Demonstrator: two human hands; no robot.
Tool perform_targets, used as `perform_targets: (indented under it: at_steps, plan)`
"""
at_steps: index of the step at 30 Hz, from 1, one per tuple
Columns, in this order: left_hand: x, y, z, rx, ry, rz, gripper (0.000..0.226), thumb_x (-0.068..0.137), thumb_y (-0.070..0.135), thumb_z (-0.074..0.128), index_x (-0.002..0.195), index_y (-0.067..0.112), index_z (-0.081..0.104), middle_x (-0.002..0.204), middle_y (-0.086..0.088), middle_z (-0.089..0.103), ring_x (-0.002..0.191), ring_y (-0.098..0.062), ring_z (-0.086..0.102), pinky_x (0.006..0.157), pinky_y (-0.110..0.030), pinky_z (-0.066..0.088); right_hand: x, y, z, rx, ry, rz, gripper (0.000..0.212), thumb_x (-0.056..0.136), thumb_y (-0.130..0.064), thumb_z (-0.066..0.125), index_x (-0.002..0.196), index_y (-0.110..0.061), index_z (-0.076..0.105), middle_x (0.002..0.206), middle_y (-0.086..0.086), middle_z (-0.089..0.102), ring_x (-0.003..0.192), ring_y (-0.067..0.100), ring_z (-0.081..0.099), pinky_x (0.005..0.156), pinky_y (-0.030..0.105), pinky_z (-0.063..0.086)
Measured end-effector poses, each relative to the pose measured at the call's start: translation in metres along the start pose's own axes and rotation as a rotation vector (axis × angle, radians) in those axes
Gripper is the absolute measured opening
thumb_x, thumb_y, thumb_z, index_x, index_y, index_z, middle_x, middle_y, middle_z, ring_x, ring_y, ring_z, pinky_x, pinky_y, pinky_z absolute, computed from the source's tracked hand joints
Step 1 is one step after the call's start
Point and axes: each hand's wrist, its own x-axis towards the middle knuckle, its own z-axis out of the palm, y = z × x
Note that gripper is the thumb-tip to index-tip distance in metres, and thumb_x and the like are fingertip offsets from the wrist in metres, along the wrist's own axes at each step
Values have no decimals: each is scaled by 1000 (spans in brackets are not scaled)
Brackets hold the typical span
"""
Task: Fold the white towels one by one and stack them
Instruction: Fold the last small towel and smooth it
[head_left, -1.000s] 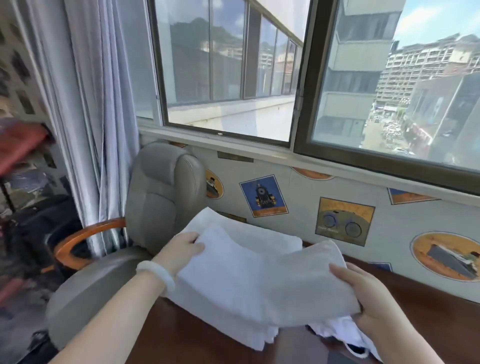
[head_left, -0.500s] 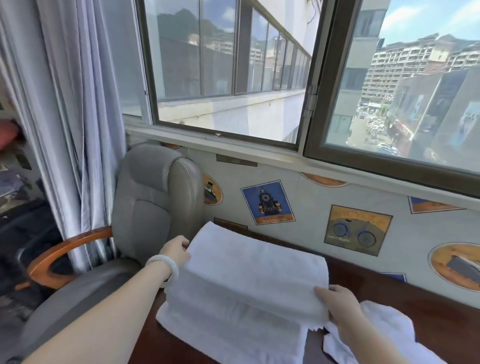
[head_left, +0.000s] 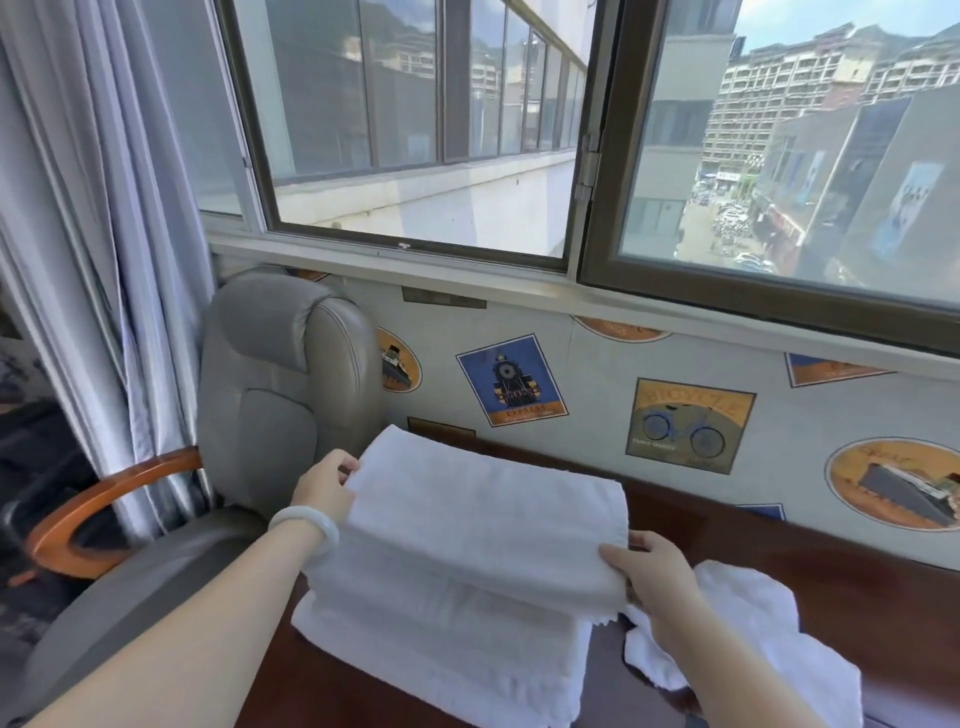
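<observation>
Currently left hand (head_left: 323, 488) and right hand (head_left: 655, 578) each pinch opposite ends of folded white terry towel (head_left: 483, 519) atop white towel stack (head_left: 447, 654).

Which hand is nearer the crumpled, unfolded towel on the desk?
Right. The right hand grips one end of the top folded towel, right beside the crumpled towel; the left hand holds the opposite end, across the stack.

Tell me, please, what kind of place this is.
Probably a home study or small office, upstairs: a dark wooden desk under a wide window, a grey padded office chair, and a street seen below.
</observation>
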Motion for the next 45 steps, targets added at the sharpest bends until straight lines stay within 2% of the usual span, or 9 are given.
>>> perform_targets:
  at_steps: [5,9,19,23,28,34,38,40,45]
  plan:
    - [-7,18,7,301,66,-44,40,90,2,48,125,19,55,128,-10,48,115,-31,47,96,-39,40,-1,4,-13,37,-65,-7,25,90,0,65,114,-4,58,106,19,68,85,35,71,60,36,57]
    - [-37,65,39,375,120,136,36,92,17,59,127,26,56,133,-6,45,126,-30,38,103,-42,33,2,16,-38,68,-76,23,33,88,-1,68,118,-4,54,97,25,69,73,29,67,63,34,58]
    - [-193,201,234,60,-346,713,27,90,16,62,117,20,61,122,5,50,115,-14,49,101,-32,39,28,71,-172,-87,128,158,22,89,-17,67,110,-22,62,100,5,68,89,23,69,91,44,55]
    - [-226,196,318,179,-582,521,39,94,33,56,132,29,47,134,12,42,115,-9,47,97,-27,41,46,117,-225,-305,259,148,44,85,-18,70,126,-13,54,123,6,55,106,26,56,81,32,47]
    - [-221,163,385,507,-631,330,77,94,36,59,154,23,13,158,-3,18,140,-24,30,110,-35,37,79,150,-259,-408,301,268,29,84,-28,71,96,-12,50,91,2,50,83,21,50,68,30,39]
    - [-194,147,401,275,-601,222,21,94,15,55,114,15,63,120,-8,58,107,-26,59,92,-33,48,107,158,-259,-171,285,203,42,90,-14,64,62,-17,32,61,-1,26,61,18,24,55,31,17]
    - [-189,161,379,56,-541,194,11,92,27,53,90,24,64,90,5,65,81,-16,62,67,-25,50,94,125,-294,40,426,79,23,95,-18,58,77,-4,56,71,6,48,67,21,42,61,31,34]
    - [-192,172,365,10,-488,217,10,92,29,58,90,21,64,82,5,63,78,-22,61,70,-30,48,77,105,-322,176,489,10,20,95,-20,59,82,-6,63,78,8,58,72,22,52,66,35,42]
    - [-247,213,336,118,-464,365,27,97,23,52,122,25,60,118,-1,57,110,-26,52,93,-37,45,17,60,-372,416,441,-25,12,96,-22,64,100,-12,69,92,10,74,84,25,72,69,39,58]
